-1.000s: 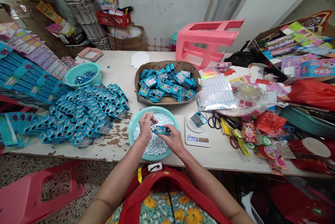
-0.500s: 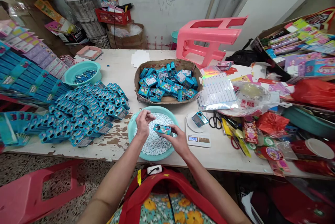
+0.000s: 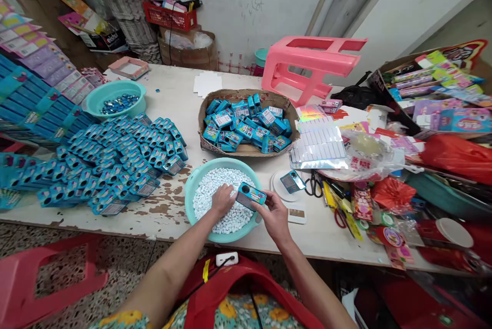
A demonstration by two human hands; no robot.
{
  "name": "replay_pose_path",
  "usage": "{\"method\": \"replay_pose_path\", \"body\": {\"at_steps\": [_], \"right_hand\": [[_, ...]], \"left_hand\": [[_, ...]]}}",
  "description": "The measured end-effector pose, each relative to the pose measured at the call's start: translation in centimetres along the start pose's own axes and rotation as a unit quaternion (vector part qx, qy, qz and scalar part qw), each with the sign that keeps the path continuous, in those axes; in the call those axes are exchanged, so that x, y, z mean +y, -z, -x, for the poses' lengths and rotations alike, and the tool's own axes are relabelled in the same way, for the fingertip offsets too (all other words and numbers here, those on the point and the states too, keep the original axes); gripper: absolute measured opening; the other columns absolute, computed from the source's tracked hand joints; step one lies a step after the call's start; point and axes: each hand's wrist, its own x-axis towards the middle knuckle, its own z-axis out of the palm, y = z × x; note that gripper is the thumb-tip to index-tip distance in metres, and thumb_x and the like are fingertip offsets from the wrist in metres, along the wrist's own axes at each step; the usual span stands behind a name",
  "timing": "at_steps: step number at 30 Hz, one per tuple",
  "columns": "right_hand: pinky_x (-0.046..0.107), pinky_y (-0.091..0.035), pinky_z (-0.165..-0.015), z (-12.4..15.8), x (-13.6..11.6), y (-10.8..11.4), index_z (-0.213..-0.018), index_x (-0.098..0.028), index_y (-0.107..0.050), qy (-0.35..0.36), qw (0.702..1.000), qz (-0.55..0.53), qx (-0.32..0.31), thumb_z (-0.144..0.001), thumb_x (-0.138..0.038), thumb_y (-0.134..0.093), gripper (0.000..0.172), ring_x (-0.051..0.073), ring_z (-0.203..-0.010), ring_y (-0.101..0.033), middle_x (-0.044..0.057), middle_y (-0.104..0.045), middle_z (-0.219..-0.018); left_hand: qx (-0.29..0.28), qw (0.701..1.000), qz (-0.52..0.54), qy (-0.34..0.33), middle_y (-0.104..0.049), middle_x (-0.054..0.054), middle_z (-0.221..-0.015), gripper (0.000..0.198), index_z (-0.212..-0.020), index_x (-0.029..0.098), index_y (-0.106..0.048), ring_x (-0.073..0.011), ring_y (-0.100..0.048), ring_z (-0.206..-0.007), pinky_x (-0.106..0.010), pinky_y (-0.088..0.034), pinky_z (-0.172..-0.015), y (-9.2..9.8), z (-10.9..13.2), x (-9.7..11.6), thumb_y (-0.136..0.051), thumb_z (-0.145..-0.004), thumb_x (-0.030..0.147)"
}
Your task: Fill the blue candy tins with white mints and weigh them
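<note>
Filling the view, a crowded white table (image 3: 180, 80) carries everything. Loose pile of small boxes (image 3: 115, 157) spreads over its left side. Cardboard tray (image 3: 293, 119) of finished-looking boxes (image 3: 246, 126) sits just beyond the teal basin (image 3: 188, 201), which is near the front edge. Scale (image 3: 298, 213) stands just right of the basin, 1 spare box (image 3: 292, 182) on its plate; readout not legible.

Right hand (image 3: 274, 213) grips 1 held box (image 3: 250, 196) between thumb and fingers, above the basin's right side; box is tilted, dark round hole at the end nearer the left hand (image 3: 223, 201). Left hand is down at the white pellets (image 3: 207, 190); fingertips hidden, can't tell whether they're open or closed on any.

Step looks like gathering pellets by hand. To do it well: small loads, fingers cupped, since pellets likely roll off. Hold the box inside the rim so strays drop back. Hole up, close to the left hand. Light grip; walls probably bow if squeezed.
</note>
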Motion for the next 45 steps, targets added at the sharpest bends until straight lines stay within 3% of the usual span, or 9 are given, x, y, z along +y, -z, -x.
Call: {"method": "replay_pose_path", "body": {"at_steps": [5, 10, 16, 24, 28, 30, 34, 40, 45], "right_hand": [[0.039, -0.052, -0.082, -0.2, 1.3, -0.4, -0.097, -0.020, -0.061, -0.015, 0.999, 0.022, -0.023, -0.067, -0.040, -0.075, 0.039, 0.022, -0.086, -0.065, 0.005, -0.069, -0.091], [0.038, -0.051, -0.081, 0.0, 2.4, -1.5, -0.099, -0.020, -0.061, 0.018, 0.997, 0.074, -0.031, -0.069, -0.036, -0.072, 0.035, 0.023, -0.086, -0.064, 0.006, -0.067, -0.094], [0.036, -0.049, -0.079, 0.4, 2.7, -3.7, -0.095, -0.020, -0.062, 0.069, 0.985, 0.145, -0.067, -0.070, -0.028, -0.070, 0.028, 0.023, -0.088, -0.062, 0.006, -0.066, -0.092], [0.036, -0.049, -0.080, -0.1, 1.7, -4.2, -0.097, -0.021, -0.063, 0.072, 0.984, 0.150, -0.064, -0.070, -0.031, -0.070, 0.030, 0.023, -0.089, -0.062, 0.006, -0.067, -0.095], [0.036, -0.049, -0.080, 0.0, 1.3, -4.0, -0.096, -0.021, -0.063, 0.067, 0.987, 0.129, -0.067, -0.070, -0.034, -0.071, 0.030, 0.023, -0.088, -0.062, 0.005, -0.067, -0.095], [0.035, -0.049, -0.080, 0.0, 1.2, -3.9, -0.098, -0.021, -0.063, 0.074, 0.989, 0.111, -0.063, -0.071, -0.036, -0.071, 0.032, 0.022, -0.089, -0.062, 0.005, -0.067, -0.096], [0.035, -0.050, -0.077, -0.3, 1.2, -4.1, -0.095, -0.021, -0.063, 0.064, 0.990, 0.114, -0.061, -0.070, -0.038, -0.071, 0.032, 0.022, -0.085, -0.062, 0.005, -0.067, -0.093], [0.035, -0.047, -0.081, -0.7, 0.2, -3.9, -0.096, -0.021, -0.062, 0.095, 0.980, 0.165, -0.056, -0.071, -0.032, -0.070, 0.028, 0.023, -0.090, -0.061, 0.005, -0.066, -0.094], [0.034, -0.047, -0.078, -0.5, -0.2, -4.0, -0.095, -0.022, -0.061, 0.098, 0.977, 0.179, -0.058, -0.072, -0.029, -0.070, 0.026, 0.023, -0.088, -0.061, 0.005, -0.065, -0.092]], "left_hand": [[0.022, 0.994, 0.089, 0.051, -0.057, -0.003, -0.069, 0.021, -0.065, 0.020, -0.055, -0.0208, -0.057, -0.075, -0.029, -0.042, -0.067, 2.7, 0.2, 0.5, -0.062, -0.071, 0.039], [0.023, 0.964, 0.258, 0.068, -0.050, 0.003, -0.060, 0.032, -0.074, 0.019, -0.051, -0.0096, -0.043, -0.042, -0.022, -0.030, -0.042, 4.5, 1.3, 3.9, -0.056, -0.074, 0.051], [0.042, 0.907, 0.418, 0.023, -0.057, 0.001, -0.069, 0.029, -0.078, 0.018, -0.051, -0.0106, -0.055, -0.051, -0.023, -0.042, -0.049, 5.3, 2.7, 8.5, -0.061, -0.072, 0.045], [0.068, 0.862, 0.503, 0.004, -0.060, 0.001, -0.071, 0.025, -0.075, 0.018, -0.051, -0.0132, -0.060, -0.058, -0.027, -0.049, -0.056, 5.7, 2.5, 9.4, -0.062, -0.071, 0.040], [0.061, 0.867, 0.494, -0.006, -0.059, 0.003, -0.067, 0.024, -0.086, 0.019, -0.056, -0.0127, -0.058, -0.054, -0.026, -0.047, -0.053, 5.7, 2.4, 9.5, -0.061, -0.073, 0.039], [0.063, 0.875, 0.479, -0.019, -0.058, 0.002, -0.065, 0.022, -0.080, 0.018, -0.056, -0.0124, -0.057, -0.054, -0.026, -0.046, -0.054, 5.5, 2.3, 9.3, -0.060, -0.075, 0.040], [0.106, 0.900, 0.422, -0.020, -0.056, 0.000, -0.058, 0.032, -0.062, 0.017, -0.054, -0.0124, -0.055, -0.056, -0.026, -0.045, -0.060, 4.7, 2.0, 8.7, -0.058, -0.078, 0.043], [0.182, 0.897, 0.399, -0.060, -0.053, 0.003, -0.056, 0.030, -0.063, 0.017, -0.053, -0.0104, -0.053, -0.056, -0.024, -0.043, -0.063, 4.2, 1.8, 8.7, -0.060, -0.079, 0.042], [0.153, 0.902, 0.399, -0.060, -0.050, 0.004, -0.057, 0.031, -0.069, 0.017, -0.054, -0.0089, -0.051, -0.049, -0.022, -0.041, -0.053, 3.9, 2.1, 9.7, -0.058, -0.080, 0.046]]}}
